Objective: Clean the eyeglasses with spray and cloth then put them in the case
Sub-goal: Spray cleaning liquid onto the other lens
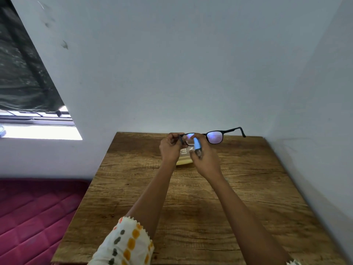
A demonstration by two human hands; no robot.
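Black-framed eyeglasses (216, 136) with purple-tinted lenses are held up over the far end of the wooden table (191, 197). My left hand (170, 148) pinches the frame at its left temple hinge. My right hand (205, 157) grips a small spray bottle with a light blue cap (196, 143), its top pointing at the left lens. The right temple arm sticks out to the right, free in the air. Below the hands lies a pale yellow object with a clear printed part (184, 157), mostly hidden; I cannot tell if it is the case or the cloth.
The table sits in a corner, with grey walls behind it and along its right side. A red quilted mattress (34, 213) lies to the left, below a window (38, 129) with a dark curtain.
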